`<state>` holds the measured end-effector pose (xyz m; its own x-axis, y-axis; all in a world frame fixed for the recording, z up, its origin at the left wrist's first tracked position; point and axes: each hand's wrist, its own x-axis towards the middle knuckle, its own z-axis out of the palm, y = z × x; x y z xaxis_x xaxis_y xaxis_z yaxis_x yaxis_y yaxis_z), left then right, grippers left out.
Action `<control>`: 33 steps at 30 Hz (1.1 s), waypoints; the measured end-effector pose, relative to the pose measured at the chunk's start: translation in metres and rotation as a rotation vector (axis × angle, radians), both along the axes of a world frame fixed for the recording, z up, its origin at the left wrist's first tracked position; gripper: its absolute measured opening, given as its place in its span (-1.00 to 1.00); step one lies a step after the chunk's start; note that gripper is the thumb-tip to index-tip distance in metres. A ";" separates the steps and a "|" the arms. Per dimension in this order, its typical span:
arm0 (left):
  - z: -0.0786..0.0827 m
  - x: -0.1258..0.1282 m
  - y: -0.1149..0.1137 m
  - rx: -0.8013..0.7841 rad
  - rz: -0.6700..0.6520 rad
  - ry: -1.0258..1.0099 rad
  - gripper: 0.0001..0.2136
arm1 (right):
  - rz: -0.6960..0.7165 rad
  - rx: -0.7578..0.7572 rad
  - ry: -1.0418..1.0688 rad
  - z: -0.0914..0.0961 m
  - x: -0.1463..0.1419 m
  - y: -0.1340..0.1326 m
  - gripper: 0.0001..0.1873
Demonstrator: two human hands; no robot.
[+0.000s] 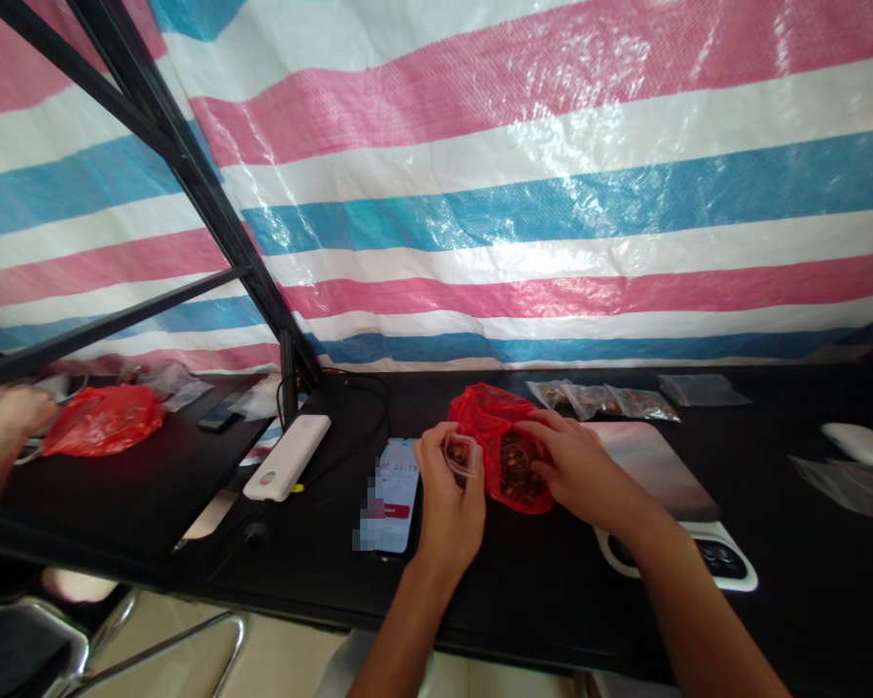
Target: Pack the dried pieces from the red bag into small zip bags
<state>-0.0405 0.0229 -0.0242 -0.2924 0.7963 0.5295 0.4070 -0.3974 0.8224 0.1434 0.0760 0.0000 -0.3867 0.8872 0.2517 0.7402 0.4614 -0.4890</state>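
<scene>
My left hand (451, 499) is closed around a small clear plastic bag (463, 456), its mouth open upward, with some brown bits inside. Just right of it, a red plastic bag (491, 412) stands open on the black table, filled with brown dried pieces (518, 470). My right hand (571, 460) reaches over the right side of the red bag. Its thumb and fingers are bent and apart at the brown pieces; whether a piece is between them is too small to tell.
A white scale (738, 572) with a metal plate (655, 456) lies right. Filled clear bags (603, 399) and an empty one (702, 390) lie behind. A phone (397, 499) showing a timer and a white power bank (289, 458) are left. Another person's hand (11, 417) is beside another red bag (106, 419).
</scene>
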 end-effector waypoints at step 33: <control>0.002 0.005 -0.001 -0.237 -0.105 -0.022 -0.58 | -0.038 -0.023 0.189 0.011 -0.012 0.004 -0.63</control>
